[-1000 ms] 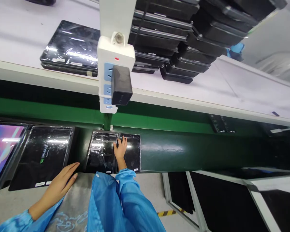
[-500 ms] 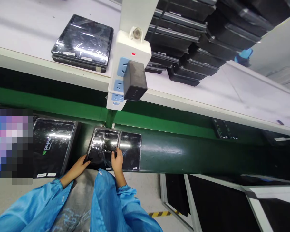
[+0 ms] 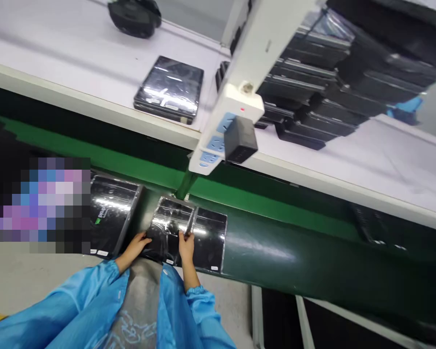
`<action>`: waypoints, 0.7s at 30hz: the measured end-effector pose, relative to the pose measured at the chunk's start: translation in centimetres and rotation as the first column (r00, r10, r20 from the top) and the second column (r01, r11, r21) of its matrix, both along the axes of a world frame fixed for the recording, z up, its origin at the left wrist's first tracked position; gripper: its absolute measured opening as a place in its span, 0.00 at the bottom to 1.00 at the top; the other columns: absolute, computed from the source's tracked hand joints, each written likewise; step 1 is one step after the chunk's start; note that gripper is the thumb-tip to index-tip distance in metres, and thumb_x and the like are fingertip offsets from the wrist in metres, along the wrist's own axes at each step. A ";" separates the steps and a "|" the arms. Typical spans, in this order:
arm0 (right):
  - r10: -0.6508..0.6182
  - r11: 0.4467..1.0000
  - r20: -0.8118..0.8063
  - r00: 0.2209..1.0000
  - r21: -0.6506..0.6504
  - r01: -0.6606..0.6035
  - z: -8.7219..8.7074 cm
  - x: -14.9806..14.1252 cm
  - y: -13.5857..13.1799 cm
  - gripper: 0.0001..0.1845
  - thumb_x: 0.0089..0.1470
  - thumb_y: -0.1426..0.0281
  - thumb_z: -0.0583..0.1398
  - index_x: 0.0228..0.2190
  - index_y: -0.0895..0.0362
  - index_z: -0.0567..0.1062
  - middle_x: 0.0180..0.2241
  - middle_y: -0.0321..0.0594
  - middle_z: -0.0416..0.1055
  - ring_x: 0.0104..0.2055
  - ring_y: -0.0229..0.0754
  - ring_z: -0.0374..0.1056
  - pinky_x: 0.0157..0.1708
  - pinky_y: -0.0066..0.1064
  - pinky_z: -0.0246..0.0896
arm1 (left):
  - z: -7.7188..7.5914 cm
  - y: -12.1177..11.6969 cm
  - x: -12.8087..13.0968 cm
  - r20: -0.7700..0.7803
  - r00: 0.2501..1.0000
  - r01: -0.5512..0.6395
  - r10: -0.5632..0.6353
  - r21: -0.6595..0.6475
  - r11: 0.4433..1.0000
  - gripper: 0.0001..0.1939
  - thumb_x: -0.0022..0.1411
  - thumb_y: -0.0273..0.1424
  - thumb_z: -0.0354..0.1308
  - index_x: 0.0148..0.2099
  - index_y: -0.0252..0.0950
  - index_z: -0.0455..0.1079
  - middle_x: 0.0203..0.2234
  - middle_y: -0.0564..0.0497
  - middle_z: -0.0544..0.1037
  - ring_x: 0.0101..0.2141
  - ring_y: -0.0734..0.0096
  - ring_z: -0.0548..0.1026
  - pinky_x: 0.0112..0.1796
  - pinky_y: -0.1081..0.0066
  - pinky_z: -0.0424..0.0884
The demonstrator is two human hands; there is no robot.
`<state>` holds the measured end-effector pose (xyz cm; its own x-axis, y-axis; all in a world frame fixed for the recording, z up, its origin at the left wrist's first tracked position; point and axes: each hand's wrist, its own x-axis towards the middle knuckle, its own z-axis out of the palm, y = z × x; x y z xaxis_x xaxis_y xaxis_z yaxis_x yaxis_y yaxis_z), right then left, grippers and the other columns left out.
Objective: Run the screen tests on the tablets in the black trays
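Note:
Two black tablets in clear film lie side by side on the green bench. My left hand point(image 3: 135, 248) grips the left edge of the nearer-left tablet point(image 3: 169, 220), thumb on top. On that tablet's right edge, where it meets the other tablet point(image 3: 209, 237), my right hand point(image 3: 186, 248) is closed, its thumb uppermost. The fingers beneath both edges are hidden. Further left, beyond a strip of bare bench, lies a larger stack of film-covered tablets point(image 3: 114, 208) with green and white lettering on the top screen.
Above the green bench point(image 3: 265, 247) runs a white shelf point(image 3: 94, 53) carrying a small tablet pile point(image 3: 170, 87) and tall black stacks point(image 3: 308, 92). A white power strip point(image 3: 218, 131) with a black adapter point(image 3: 241, 139) hangs on the post. Dark framed racks point(image 3: 279, 315) stand below right.
The camera view has turned, so the scene sits further right and tilts more. Both hands keep hold of the same tablet, which stays beside the other one.

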<state>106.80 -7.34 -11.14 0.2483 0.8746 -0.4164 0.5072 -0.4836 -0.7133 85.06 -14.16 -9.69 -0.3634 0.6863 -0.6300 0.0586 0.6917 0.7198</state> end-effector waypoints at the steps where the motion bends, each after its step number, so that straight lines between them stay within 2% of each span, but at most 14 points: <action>1: 0.004 1.000 -0.016 1.000 -0.005 -0.004 0.0 -0.1 0.2 0.22 0.54 0.55 0.60 0.39 0.62 0.77 0.29 0.47 0.77 0.35 0.52 0.76 0.36 0.34 0.66 | 0.1 0.2 0.0 0.008 1.000 -0.029 0.029 -0.007 1.000 0.24 0.47 0.35 0.61 0.47 0.31 0.75 0.51 0.37 0.77 0.57 0.48 0.71 0.60 0.56 0.62; 4: 0.035 0.999 -0.086 0.996 -0.016 -0.036 0.1 -0.6 0.5 0.19 0.53 0.53 0.59 0.24 0.56 0.75 0.23 0.42 0.74 0.31 0.50 0.74 0.34 0.33 0.64 | 0.0 0.8 0.1 0.021 0.994 -0.109 0.110 -0.034 0.993 0.26 0.47 0.38 0.62 0.48 0.30 0.75 0.55 0.36 0.74 0.59 0.48 0.68 0.59 0.58 0.61; 6: 0.035 0.999 -0.126 0.991 -0.012 -0.036 0.2 -0.9 0.4 0.20 0.52 0.52 0.59 0.20 0.54 0.73 0.21 0.39 0.73 0.31 0.48 0.73 0.33 0.32 0.64 | 0.0 1.2 0.2 0.030 0.991 -0.132 0.133 -0.044 0.990 0.25 0.48 0.39 0.62 0.46 0.30 0.75 0.53 0.36 0.75 0.59 0.47 0.69 0.59 0.57 0.61; 10: -0.020 1.000 -0.172 0.985 0.003 0.020 0.6 -1.4 -0.3 0.22 0.51 0.49 0.59 0.25 0.56 0.76 0.25 0.39 0.77 0.35 0.47 0.74 0.36 0.32 0.65 | -0.1 1.6 0.8 0.053 0.993 -0.106 0.109 -0.045 0.993 0.20 0.50 0.38 0.60 0.43 0.31 0.75 0.46 0.39 0.79 0.53 0.51 0.73 0.56 0.59 0.64; 16: -0.099 0.993 -0.165 0.981 0.047 0.108 1.0 -2.0 -1.2 0.23 0.53 0.51 0.60 0.35 0.59 0.79 0.33 0.45 0.80 0.40 0.49 0.76 0.40 0.35 0.69 | -0.1 0.7 0.7 0.002 0.999 -0.045 0.046 -0.095 0.994 0.20 0.52 0.32 0.57 0.47 0.30 0.73 0.53 0.36 0.75 0.60 0.51 0.68 0.60 0.60 0.61; 21: -0.157 0.979 -0.103 0.982 0.113 0.169 1.4 -2.5 -2.2 0.23 0.55 0.58 0.60 0.45 0.61 0.77 0.47 0.53 0.78 0.53 0.52 0.73 0.51 0.40 0.68 | -0.2 -0.1 0.0 0.054 0.998 0.044 -0.037 -0.124 0.991 0.19 0.57 0.32 0.52 0.49 0.33 0.73 0.52 0.39 0.77 0.56 0.56 0.73 0.57 0.61 0.66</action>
